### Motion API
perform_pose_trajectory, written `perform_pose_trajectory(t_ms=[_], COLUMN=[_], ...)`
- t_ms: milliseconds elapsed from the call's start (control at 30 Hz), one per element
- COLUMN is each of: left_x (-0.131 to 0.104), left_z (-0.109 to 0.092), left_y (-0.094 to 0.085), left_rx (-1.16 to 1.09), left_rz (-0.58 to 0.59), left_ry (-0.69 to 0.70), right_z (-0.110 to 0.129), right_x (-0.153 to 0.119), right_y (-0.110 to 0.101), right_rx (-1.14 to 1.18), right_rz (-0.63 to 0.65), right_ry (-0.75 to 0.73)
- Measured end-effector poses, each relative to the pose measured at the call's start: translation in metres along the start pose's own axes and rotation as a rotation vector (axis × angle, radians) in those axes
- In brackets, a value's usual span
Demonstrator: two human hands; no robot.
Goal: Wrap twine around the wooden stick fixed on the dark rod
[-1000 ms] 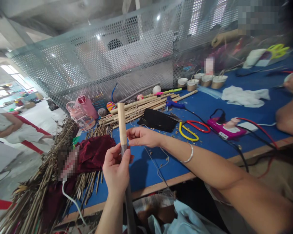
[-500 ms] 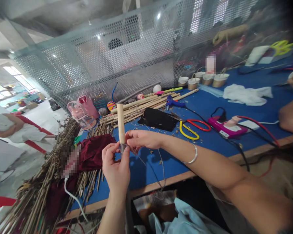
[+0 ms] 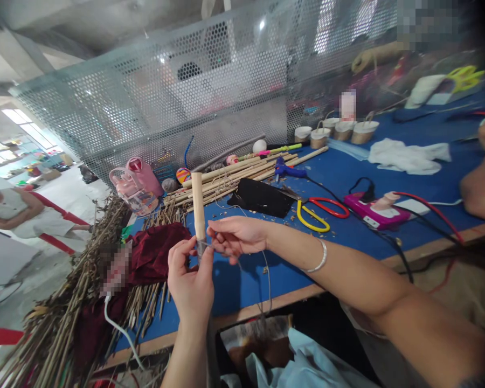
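Note:
A pale wooden stick (image 3: pixel 199 207) stands upright above the blue table, its lower part wrapped in grey. My left hand (image 3: pixel 192 277) is closed around that wrapped part, thumb and fingers pinching it. Just to the right, my right hand (image 3: pixel 242 234), with a silver bangle on its wrist, pinches a thin grey cord (image 3: pixel 269 280). A short length of the cord runs from the stick to these fingers, and more of it hangs in a loop over the table's front edge. The stick's lower end is partly hidden by my left hand.
Red-and-yellow scissors (image 3: pixel 313 215), a black cloth (image 3: pixel 261 198), a blue glue gun (image 3: pixel 289 170) and a purple power strip (image 3: pixel 378 210) lie to the right. Sticks (image 3: pixel 246 167) lie behind. Dry stalks (image 3: pixel 60 312) and dark red cloth (image 3: pixel 157 253) fill the left. Another person's arm (image 3: pixel 483 186) is at far right.
My right hand's fingers have drawn slightly away from the stick, with the cord now stretched between them and it. My left hand keeps its hold and has barely shifted.

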State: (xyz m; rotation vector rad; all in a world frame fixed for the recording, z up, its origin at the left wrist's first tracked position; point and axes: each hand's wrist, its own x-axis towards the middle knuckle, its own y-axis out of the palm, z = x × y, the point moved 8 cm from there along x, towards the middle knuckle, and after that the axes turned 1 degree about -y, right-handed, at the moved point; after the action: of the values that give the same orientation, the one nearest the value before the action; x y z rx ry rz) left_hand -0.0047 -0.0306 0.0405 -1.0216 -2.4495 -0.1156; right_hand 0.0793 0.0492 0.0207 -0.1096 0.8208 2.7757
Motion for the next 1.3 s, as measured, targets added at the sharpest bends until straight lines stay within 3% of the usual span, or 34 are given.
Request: perform_pose_trajectory(t_ms=[100,300,400,500,600,767,900,1000,1167,1233,1300], left_x=[0.000,-0.001,0.000,0.000,0.000,-0.002,-0.005,-0.007,-0.009,-0.010,-0.009], left_z=[-0.001,0.001,0.003,0.004,0.006,0.022,0.028,0.027,0.001,0.000,0.009], left_y=[0.001,0.002,0.001,-0.001,-0.003,0.009,0.022,0.024,0.008,0.008,0.011], left_rx=[0.019,0.025,0.013,-0.017,-0.062,-0.348,-0.536,-0.498,-0.153,-0.152,-0.253], left_rz=[0.007,0.023,0.022,0.013,0.025,0.214,0.366,0.363,0.123,0.128,0.195], left_ry=[-0.006,-0.031,-0.063,-0.128,-0.216,-0.460,-0.558,-0.510,-0.131,-0.126,-0.227], right_z=[0.004,0.027,0.036,0.035,0.033,0.035,0.032,0.030,0.029,0.029,0.029], right_x=[-0.006,-0.009,-0.009,-0.006,-0.004,-0.002,0.000,0.001,0.002,0.002,0.000], right_y=[0.007,-0.003,-0.003,-0.002,-0.005,-0.006,0.002,0.004,-0.001,0.000,0.003], right_rx=[-0.099,-0.417,-0.511,-0.526,-0.549,-0.512,-0.458,-0.423,-0.401,-0.395,-0.365], right_rz=[0.061,-0.129,-0.138,-0.085,-0.112,-0.183,-0.093,-0.051,-0.110,-0.098,-0.069], right_ry=[-0.001,-0.247,-0.372,-0.389,-0.395,-0.472,-0.476,-0.490,-0.506,-0.509,-0.500])
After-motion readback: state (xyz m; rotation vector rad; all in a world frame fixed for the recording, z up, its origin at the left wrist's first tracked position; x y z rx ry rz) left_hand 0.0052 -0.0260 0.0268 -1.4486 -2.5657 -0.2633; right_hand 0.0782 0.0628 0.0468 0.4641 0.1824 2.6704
